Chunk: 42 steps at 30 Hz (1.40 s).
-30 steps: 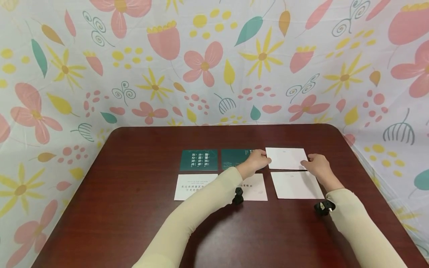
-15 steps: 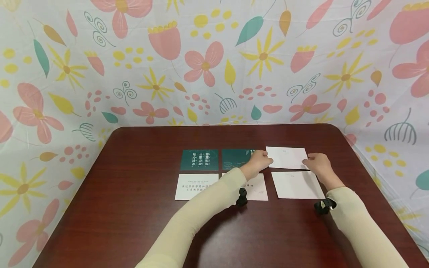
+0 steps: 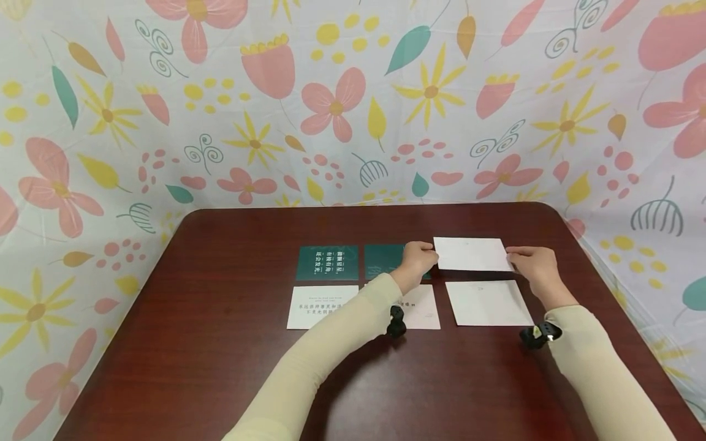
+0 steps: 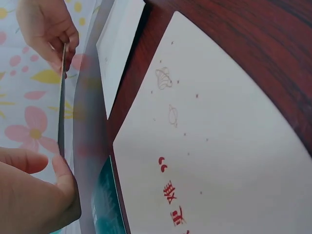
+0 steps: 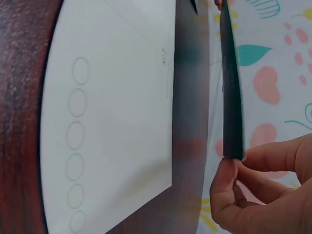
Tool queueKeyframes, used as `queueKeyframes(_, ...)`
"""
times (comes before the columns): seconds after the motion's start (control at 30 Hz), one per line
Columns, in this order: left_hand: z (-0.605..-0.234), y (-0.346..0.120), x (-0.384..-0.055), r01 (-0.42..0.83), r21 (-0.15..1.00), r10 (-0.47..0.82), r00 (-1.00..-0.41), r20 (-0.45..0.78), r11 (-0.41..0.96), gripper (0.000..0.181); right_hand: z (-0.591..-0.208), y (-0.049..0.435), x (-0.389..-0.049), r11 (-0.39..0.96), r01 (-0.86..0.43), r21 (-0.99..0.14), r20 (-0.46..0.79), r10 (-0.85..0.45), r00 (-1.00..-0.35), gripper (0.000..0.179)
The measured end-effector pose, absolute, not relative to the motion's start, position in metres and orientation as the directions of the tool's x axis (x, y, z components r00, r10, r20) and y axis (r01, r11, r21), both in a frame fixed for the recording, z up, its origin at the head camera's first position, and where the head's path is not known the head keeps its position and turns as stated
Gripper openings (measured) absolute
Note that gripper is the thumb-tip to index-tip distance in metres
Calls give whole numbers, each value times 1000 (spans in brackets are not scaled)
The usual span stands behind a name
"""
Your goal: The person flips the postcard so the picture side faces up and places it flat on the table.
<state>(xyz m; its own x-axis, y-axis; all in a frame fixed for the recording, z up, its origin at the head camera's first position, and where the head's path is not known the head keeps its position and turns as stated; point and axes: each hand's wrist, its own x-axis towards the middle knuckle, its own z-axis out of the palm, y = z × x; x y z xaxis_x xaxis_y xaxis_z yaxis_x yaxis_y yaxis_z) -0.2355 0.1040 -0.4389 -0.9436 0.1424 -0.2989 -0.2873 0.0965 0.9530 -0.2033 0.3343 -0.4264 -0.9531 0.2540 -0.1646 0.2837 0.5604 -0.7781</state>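
A postcard, white on top [image 3: 471, 254], is raised off the table between both hands. My left hand [image 3: 415, 266] pinches its left edge, and my right hand [image 3: 537, 269] pinches the right edge between thumb and fingers. Seen nearly edge-on in the right wrist view, the postcard [image 5: 232, 92] shows a dark green underside. Just below it in the head view lies a second blank-sided postcard [image 3: 488, 304], flat on the table; the right wrist view shows a row of printed ovals on it. A green postcard [image 3: 377, 260] is partly covered by my left hand.
Another green postcard [image 3: 328, 263] with white characters lies at far left. In front of the green pair lie two white lettered postcards, one at left [image 3: 317, 306] and one [image 3: 425, 309] partly under my left sleeve. A flowered cloth [image 3: 336, 153] hangs behind the brown table [image 3: 193, 337].
The held postcard has risen off the table and moved slightly toward the far edge. My right hand has shifted up and right, and my left hand has drawn back slightly left.
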Motion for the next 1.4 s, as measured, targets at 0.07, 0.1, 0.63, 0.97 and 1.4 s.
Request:
queueKeyframes(0.07, -439, 103, -237, -294, 953, 129, -945, -301, 71, 32, -427, 335, -204, 535, 292, -793, -172, 263, -949, 40)
queueKeyframes(0.1, -439, 103, -238, -299, 953, 125, -945, -303, 50, 30, -427, 335, -205, 528, 291, -798, -172, 263, -949, 40)
queueKeyframes(0.63, -434, 96, -250, -293, 956, 77, -953, -293, 13, 9, -420, 333, -213, 427, 267, -864, -173, 245, -954, 45)
queueKeyframes(0.97, -436, 91, -252, -271, 960, 106, -959, -263, -74, 7, -420, 338, -214, 317, 256, -913, -194, 213, -958, 45)
queueKeyframes(1.4, -435, 89, -255, -291, 954, 78, -955, -286, -73, 13, -417, 341, -208, -38, 240, -970, -242, 92, -966, 26)
